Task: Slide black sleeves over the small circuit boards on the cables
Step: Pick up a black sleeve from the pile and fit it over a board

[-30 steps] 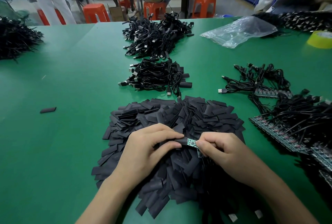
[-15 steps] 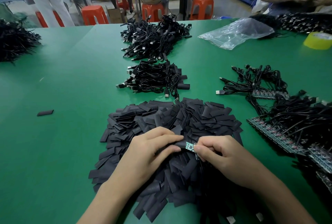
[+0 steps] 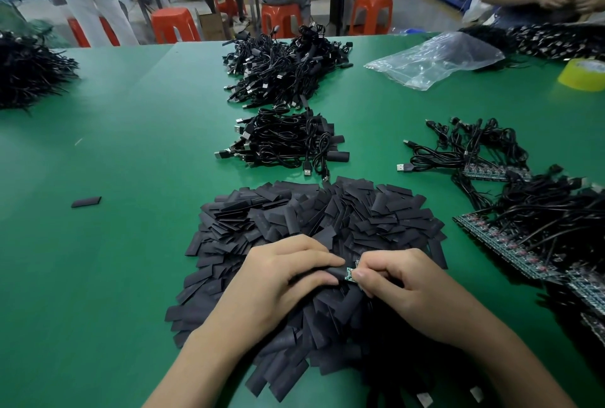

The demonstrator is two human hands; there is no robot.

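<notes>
1. Left hand (image 3: 278, 276) curled over the pile of black sleeves (image 3: 314, 227), thumb and forefinger pinched on one black sleeve (image 3: 335, 274).
2. Right hand (image 3: 402, 283) closed in a pinch on a small green circuit board (image 3: 349, 274), fingertips touching the board's right end.
3. Board's left part already inside the sleeve's mouth; only a short green strip visible between the two hands.
4. Both hands low over the near middle of the sleeve pile, on the green table (image 3: 131, 178).
5. Beyond the pile, a bundle of finished USB cables (image 3: 284, 142), sleeved ends pointing right; farther back, a larger heap of cables (image 3: 284, 70).
6. On the right, unsleeved cables with bare circuit boards (image 3: 510, 237) laid in rows, touching one another.
7. One stray sleeve (image 3: 86, 201) lying alone, well left of the pile.
8. Clear plastic bag (image 3: 435, 59) and yellow tape roll (image 3: 584, 74) at the far right of the table.
</notes>
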